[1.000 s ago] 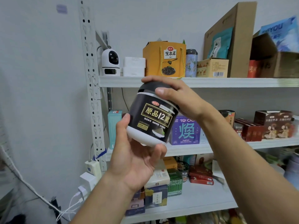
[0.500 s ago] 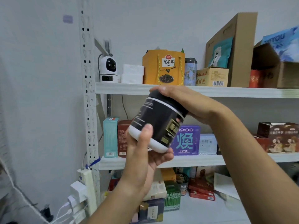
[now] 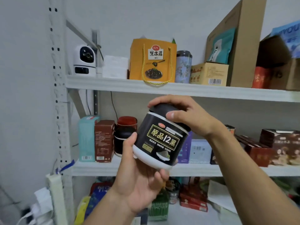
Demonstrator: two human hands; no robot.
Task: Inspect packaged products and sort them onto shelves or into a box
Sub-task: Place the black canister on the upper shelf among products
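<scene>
Rotated since half a second ago, your glossy round black jar [image 3: 159,140] faces you label-first, left hand [image 3: 139,184] cupping its white base, right hand [image 3: 183,116] gripping its lid, before the middle shelf [image 3: 97,168].

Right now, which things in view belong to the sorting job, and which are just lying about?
In the job: black jar, held tilted by the left hand under its base and the right hand on its lid; shelves.
Lying about: security camera, white power strip, yellow gift bag, already shelved.
</scene>
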